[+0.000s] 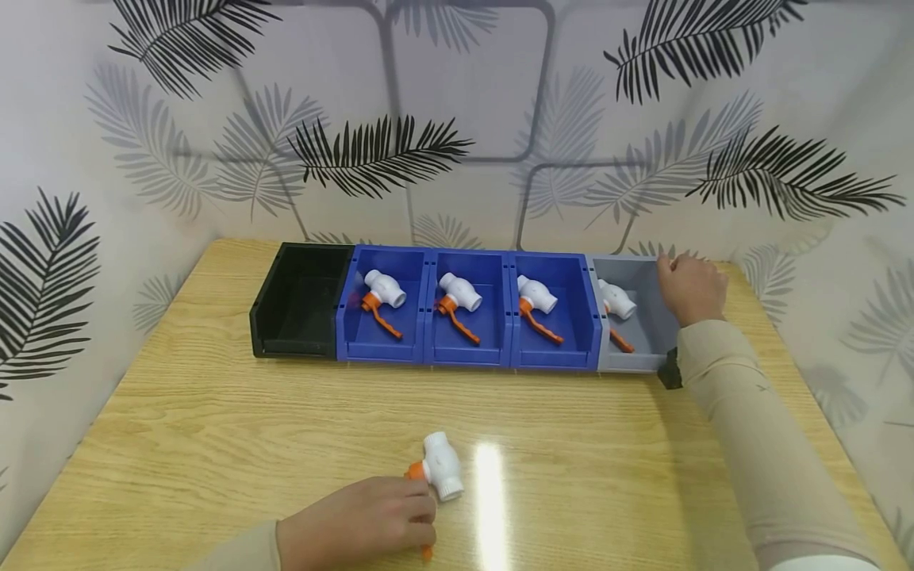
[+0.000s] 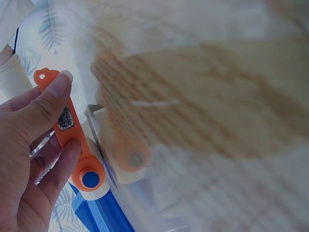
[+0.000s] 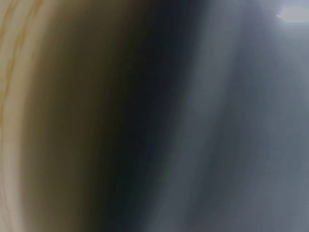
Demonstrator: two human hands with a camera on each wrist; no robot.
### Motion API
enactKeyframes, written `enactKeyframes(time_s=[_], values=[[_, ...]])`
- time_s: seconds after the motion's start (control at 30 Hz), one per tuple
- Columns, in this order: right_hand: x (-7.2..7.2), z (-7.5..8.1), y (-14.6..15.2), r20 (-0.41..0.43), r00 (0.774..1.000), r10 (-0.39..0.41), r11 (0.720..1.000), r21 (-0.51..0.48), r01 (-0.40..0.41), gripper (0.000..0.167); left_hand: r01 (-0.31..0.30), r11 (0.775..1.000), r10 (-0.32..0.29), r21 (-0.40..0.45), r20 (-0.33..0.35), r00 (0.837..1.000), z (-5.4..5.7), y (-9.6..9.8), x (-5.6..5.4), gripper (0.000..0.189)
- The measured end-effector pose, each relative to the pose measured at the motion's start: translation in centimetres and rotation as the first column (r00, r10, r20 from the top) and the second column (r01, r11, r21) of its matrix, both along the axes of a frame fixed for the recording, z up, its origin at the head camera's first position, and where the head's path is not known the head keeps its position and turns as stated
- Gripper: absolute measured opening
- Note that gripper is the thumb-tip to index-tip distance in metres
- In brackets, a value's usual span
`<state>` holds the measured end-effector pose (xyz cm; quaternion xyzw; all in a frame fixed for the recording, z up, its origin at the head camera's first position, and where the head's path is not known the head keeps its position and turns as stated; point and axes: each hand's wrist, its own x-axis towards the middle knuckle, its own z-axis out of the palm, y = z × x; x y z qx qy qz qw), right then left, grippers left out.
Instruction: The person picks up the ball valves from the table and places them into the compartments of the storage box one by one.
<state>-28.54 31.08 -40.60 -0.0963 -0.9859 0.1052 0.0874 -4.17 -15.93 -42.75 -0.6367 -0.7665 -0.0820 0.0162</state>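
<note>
A white ball valve (image 1: pixel 443 466) with an orange lever is at the front of the table, left of the bright glare. My left hand (image 1: pixel 367 519) pinches its lever, and the hand hides part of it in the head view. In the left wrist view, thumb and fingers hold the orange lever (image 2: pixel 79 145), which has a blue cap at its pivot. My right hand (image 1: pixel 693 289) grips the right wall of the grey bin (image 1: pixel 651 321) near the back. A similar valve (image 1: pixel 617 300) lies inside that bin. The right wrist view is mostly blurred grey and dark surfaces.
Left of the grey bin stand three blue bins (image 1: pixel 467 355), each with one white and orange valve, and a black bin (image 1: pixel 293 347) at the far left end. They form a row along the back of the wooden table (image 1: pixel 214 444), before a leaf-patterned wall (image 1: pixel 457 79).
</note>
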Motion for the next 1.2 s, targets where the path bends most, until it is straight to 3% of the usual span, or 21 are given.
enactKeyframes(time_s=[0.27,0.67,0.9,1.13,1.2], values=[[0.0,0.0,-0.1,0.001,1.0,-0.001,1.0,-0.004,0.001,0.055,-0.01,1.0,0.009,-0.021,-0.071,0.997,0.3,0.0,-0.1,0.009],[0.0,0.0,0.0,-0.008,1.0,0.007,1.0,0.001,-0.007,0.058,-0.024,0.999,0.022,-0.029,-0.08,0.997,0.7,-0.2,-0.2,0.007],[0.0,-0.1,0.0,-0.002,1.0,0.003,1.0,-0.001,-0.003,0.059,-0.035,0.999,0.035,0.005,-0.122,0.992,0.7,-0.4,-0.3,0.011],[-0.1,-0.2,0.1,0.003,1.0,0.004,1.0,-0.002,-0.004,0.061,-0.03,0.999,0.032,0.026,-0.11,0.993,1.2,-0.7,-0.4,0.011],[-0.1,-0.1,0.1,0.007,1.0,0.001,1.0,-0.004,-0.001,0.061,-0.012,0.998,0.022,0.065,-0.152,0.988,1.5,-0.6,-0.7,0.01]])
